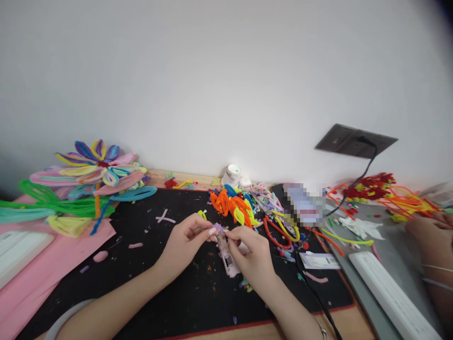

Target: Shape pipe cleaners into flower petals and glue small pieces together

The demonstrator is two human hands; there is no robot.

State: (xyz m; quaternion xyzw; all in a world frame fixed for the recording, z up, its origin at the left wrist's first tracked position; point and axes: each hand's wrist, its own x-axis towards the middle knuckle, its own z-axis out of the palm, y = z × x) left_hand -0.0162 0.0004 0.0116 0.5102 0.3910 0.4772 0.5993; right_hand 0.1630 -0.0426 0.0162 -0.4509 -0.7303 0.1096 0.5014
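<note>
At the middle of the black mat [170,274], my left hand [187,238] pinches a small purple-and-pink fuzzy piece [218,228] between thumb and fingertips. My right hand [251,250] meets it from the right, fingers closed at the same spot; what they grip is mostly hidden. Just under and between both hands is a pale pink, partly see-through device [226,257], its kind unclear, partly covered by my right fingers. Behind the hands lies a pile of orange and yellow looped pipe cleaners [233,208].
A multicoloured pipe-cleaner flower [102,164] rests on pink paper [38,278] at left. A white cup [231,174], phone [304,205] and red and yellow loops [278,233] lie behind. At right are a black cable [314,293], a white bar [389,295] and another person's hand [426,233].
</note>
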